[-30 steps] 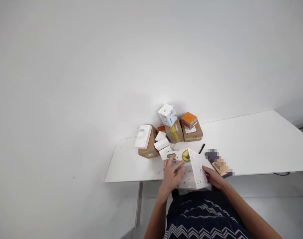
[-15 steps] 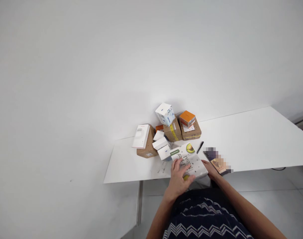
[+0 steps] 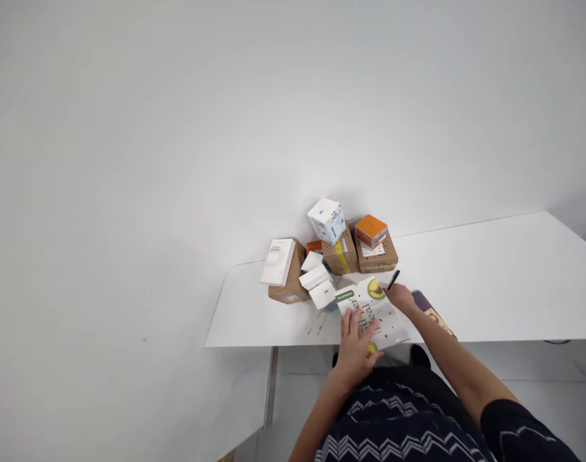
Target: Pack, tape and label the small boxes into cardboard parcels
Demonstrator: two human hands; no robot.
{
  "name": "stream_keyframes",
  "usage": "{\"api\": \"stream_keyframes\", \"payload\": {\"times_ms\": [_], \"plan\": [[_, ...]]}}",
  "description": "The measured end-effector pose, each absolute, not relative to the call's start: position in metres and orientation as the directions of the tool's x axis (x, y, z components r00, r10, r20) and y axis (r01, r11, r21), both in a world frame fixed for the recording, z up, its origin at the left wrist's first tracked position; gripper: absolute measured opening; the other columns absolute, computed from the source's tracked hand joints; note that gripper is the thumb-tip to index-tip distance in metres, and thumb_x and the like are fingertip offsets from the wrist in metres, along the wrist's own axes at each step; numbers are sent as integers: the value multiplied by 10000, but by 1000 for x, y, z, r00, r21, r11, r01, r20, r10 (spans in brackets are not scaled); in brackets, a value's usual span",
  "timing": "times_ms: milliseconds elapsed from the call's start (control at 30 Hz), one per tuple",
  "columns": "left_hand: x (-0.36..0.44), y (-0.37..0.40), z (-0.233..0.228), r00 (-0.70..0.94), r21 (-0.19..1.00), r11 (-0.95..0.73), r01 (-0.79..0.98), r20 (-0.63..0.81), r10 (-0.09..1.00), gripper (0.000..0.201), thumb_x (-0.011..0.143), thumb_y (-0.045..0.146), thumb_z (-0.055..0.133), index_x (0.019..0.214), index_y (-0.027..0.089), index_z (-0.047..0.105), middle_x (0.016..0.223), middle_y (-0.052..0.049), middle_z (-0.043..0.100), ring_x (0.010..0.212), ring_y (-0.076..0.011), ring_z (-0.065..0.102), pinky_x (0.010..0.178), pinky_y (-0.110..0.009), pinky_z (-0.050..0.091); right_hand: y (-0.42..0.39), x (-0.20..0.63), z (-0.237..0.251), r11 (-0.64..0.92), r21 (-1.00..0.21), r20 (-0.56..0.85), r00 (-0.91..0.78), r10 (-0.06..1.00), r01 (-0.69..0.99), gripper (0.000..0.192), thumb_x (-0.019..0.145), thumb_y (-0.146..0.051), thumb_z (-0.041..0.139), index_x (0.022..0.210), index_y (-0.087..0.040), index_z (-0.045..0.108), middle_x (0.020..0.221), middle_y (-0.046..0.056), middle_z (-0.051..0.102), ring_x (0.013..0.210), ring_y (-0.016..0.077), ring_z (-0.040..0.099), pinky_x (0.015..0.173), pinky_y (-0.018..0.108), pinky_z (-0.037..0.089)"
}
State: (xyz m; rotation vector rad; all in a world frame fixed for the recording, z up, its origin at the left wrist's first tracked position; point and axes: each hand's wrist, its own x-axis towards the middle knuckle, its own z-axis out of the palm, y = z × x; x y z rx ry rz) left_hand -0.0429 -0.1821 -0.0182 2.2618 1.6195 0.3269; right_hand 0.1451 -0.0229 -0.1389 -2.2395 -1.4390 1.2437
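Observation:
A white box with avocado pictures and printed lettering (image 3: 389,324) lies at the table's front edge. Across its top rests my left hand (image 3: 357,343), fingers spread, with the thumb by the near edge. My right hand (image 3: 401,298) is at the box's far right corner, its fingers closed around a black pen (image 3: 393,280) that sticks out above them. Part of the pen is hidden by the hand. Just right of my right wrist lies a dark phone-like item with a picture on it (image 3: 434,316), partly covered by my forearm.
Behind the box stand brown cartons (image 3: 341,253), one topped by a white-and-blue box (image 3: 327,221), another by an orange box (image 3: 371,230). A white flat box (image 3: 277,262) lies on the left carton. Small white boxes (image 3: 323,295) sit between. A wall backs the white table (image 3: 490,276).
My right hand has left the box's right side and moved forward to the pen, closing on it. My left hand stays on the box, which looks lower and flatter.

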Motion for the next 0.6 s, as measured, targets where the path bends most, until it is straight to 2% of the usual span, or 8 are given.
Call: {"api": "stream_keyframes", "payload": {"times_ms": [67, 133, 233, 300, 400, 500, 567, 600], "plan": [[-43, -183, -19, 328, 398, -300, 867, -3, 945, 688, 704, 379, 714, 1335, 285, 456, 1508, -110, 246, 1396, -364, 166, 1059, -603, 300, -16, 142, -143, -520, -549, -554, 181, 813, 654, 210, 675, -331, 666, 706, -122, 661, 871, 243, 690, 990, 348, 624, 775, 388, 463], [-43, -184, -22, 329, 399, -307, 864, 14, 944, 673, 708, 383, 710, 1327, 289, 462, 1503, -105, 256, 1398, -358, 162, 1066, -599, 294, -12, 140, -147, -537, -546, -570, 185, 801, 643, 168, 679, -295, 645, 666, -127, 653, 768, 225, 690, 937, 348, 641, 745, 387, 467], [-44, -183, -23, 332, 401, -316, 860, 31, 943, 634, 709, 384, 709, 1297, 292, 491, 1486, -95, 292, 1398, -341, 167, 1082, -582, 285, -12, 143, -149, -568, -559, -601, 176, 779, 604, 168, 681, -230, 597, 531, -155, 602, 501, 151, 621, 731, 312, 667, 660, 362, 469], [-45, -180, -22, 346, 407, -324, 854, 21, 938, 609, 709, 366, 710, 1278, 285, 508, 1478, -91, 309, 1398, -328, 172, 1089, -567, 287, -18, 150, -148, -585, -589, -609, 170, 775, 557, 221, 685, -221, 569, 469, -178, 551, 406, 105, 564, 556, 260, 631, 580, 339, 456], [-46, -175, -19, 375, 426, -336, 840, -9, 927, 580, 728, 336, 687, 1277, 273, 509, 1477, -86, 311, 1402, -327, 158, 1091, -579, 273, -35, 165, -141, -596, -662, -574, 204, 793, 455, 195, 689, -234, 543, 500, -192, 516, 422, 61, 569, 410, 180, 539, 485, 306, 418], [-46, -168, -17, 398, 434, -346, 832, -32, 917, 561, 747, 330, 661, 1283, 271, 504, 1479, -78, 310, 1404, -336, 146, 1091, -599, 252, -53, 177, -123, -593, -729, -519, 288, 805, 342, 110, 696, -261, 522, 604, -204, 502, 472, 23, 581, 418, 152, 522, 446, 275, 399], [-44, -164, -16, 406, 424, -354, 834, -35, 913, 555, 756, 329, 647, 1288, 271, 500, 1481, -76, 311, 1402, -339, 152, 1093, -598, 245, -62, 177, -102, -536, -825, -449, 369, 813, 177, 81, 702, -282, 519, 677, -216, 480, 507, -2, 580, 448, 142, 526, 430, 251, 388], [-43, -163, -16, 406, 413, -358, 837, -31, 913, 551, 762, 329, 638, 1291, 273, 496, 1481, -74, 312, 1401, -340, 156, 1094, -600, 240, -65, 174, -89, -457, -888, -397, 425, 814, 47, 93, 701, -289, 530, 709, -222, 465, 527, -12, 578, 455, 135, 519, 418, 240, 376]]}}
